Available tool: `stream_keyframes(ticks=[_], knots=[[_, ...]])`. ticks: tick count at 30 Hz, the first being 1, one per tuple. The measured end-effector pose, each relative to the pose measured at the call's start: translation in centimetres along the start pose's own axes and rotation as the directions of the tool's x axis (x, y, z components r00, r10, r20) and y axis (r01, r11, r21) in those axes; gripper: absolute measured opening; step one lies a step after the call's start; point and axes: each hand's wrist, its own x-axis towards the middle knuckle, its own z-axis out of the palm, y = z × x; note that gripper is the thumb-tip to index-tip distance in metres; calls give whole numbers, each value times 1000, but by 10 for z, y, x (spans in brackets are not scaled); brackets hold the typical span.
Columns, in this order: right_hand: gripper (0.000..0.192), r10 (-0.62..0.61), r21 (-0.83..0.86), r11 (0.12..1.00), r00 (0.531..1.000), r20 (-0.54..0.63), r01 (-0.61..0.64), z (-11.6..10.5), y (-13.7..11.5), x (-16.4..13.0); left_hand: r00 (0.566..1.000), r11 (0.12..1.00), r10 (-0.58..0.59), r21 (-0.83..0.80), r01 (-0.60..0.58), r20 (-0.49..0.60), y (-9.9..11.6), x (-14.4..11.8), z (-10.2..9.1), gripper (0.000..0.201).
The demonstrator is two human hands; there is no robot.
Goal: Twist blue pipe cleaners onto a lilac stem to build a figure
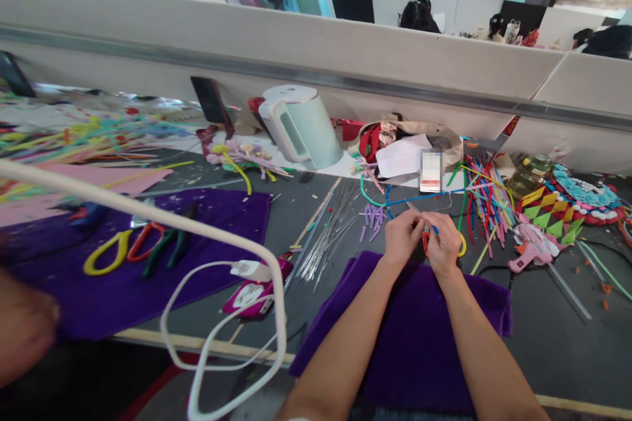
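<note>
My left hand (pixel 402 235) and my right hand (pixel 443 245) meet over the far edge of a purple cloth (pixel 419 335). Between them they pinch a small red piece (pixel 425 240) and a blue pipe cleaner (pixel 434 230) that runs off to the far right. A yellow ring (pixel 462 245) shows just right of my right hand. Short purple pipe cleaner pieces (pixel 371 218) lie a little to the far left of my hands. What the fingers enclose is mostly hidden.
A bundle of thin metal wires (pixel 326 230) lies left of my hands. Coloured pipe cleaners (pixel 486 200), a pink glue gun (pixel 530 253) and a kettle (pixel 300 126) stand beyond. Scissors and pliers (pixel 143 247) rest on another purple cloth at left. A white cable (pixel 217 316) loops in front.
</note>
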Motion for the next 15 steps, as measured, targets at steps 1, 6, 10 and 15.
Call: stream_keyframes(ticks=[1, 6, 10, 15], knots=[[29, 14, 9, 1000, 1000, -15, -14, 0, -1, 1, 998, 996, -55, -69, 53, -25, -1, 1, 0, 23], [18, 212, 127, 973, 967, -139, -195, 4, -6, 5, 963, 861, -267, -455, 226, -28, -7, 8, 5, 23], [20, 416, 310, 883, 892, -176, -351, 5, -6, 8, 931, 728, -366, -621, 290, 6, -7, 10, 5, 20], [21, 622, 529, 712, 765, -171, -461, 7, 3, 11, 903, 537, -425, -784, 313, 69, 1, 10, 2, 21]])
